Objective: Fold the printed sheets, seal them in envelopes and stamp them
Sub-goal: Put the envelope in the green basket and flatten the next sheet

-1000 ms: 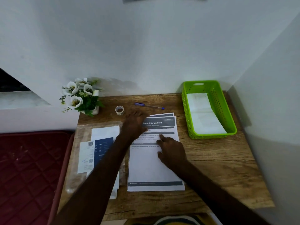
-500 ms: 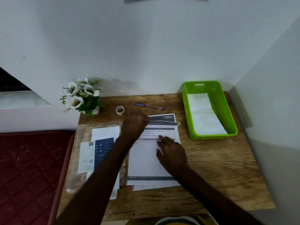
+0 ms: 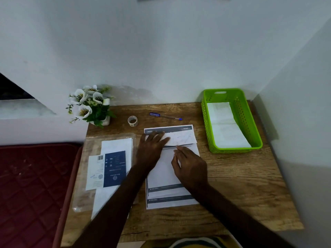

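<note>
Centrally on the wooden table, the top printed sheet is seen with its upper edge folded down, its pale back showing. That flap is pressed by the flat, spread fingers of the left hand, while the sheet below is held down by the right hand, fingers extended and close together.

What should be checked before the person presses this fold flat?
1. Top flap of the sheet folded over toward the person: ok.
2. Left hand on the flap's left part: ok.
3. Right hand on the sheet just below the flap: ok.
4. Flap edge square with the sheet's sides: cannot tell.
5. Sheets beneath lined up: not ok, their lower edges stick out.
6. Envelopes at hand, left of the sheets: ok.
</note>
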A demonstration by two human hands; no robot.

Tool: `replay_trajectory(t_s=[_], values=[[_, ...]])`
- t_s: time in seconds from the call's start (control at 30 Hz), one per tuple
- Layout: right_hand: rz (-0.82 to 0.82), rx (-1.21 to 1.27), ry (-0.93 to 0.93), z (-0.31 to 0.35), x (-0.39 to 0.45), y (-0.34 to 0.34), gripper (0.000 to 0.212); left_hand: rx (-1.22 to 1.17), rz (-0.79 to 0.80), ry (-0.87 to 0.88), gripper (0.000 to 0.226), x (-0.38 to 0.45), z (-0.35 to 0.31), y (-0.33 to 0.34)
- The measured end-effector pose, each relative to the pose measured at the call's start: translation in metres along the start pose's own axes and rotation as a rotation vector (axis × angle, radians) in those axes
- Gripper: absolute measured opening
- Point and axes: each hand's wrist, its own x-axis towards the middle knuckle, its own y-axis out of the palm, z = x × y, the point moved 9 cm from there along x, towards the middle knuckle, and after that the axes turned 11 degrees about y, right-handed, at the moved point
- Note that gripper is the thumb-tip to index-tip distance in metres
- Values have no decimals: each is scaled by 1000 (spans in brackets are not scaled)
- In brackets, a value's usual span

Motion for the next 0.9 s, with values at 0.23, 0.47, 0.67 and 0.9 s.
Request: replay_trajectory(t_s=[0.23,0.47,0.67,0.9], values=[[98,-29,-89,7,6,41,43,20,35,10,61,-9,2,15],[335,-121,-39,-1,15,93,54,-108,-1,36,57,-19,6,22],[403,-108,38,-9,17,105,57,-170,25,7,55,-17,17,27],[390,-178,246,-56,17,98,76,-137,66,-67,58,-24,23,37]])
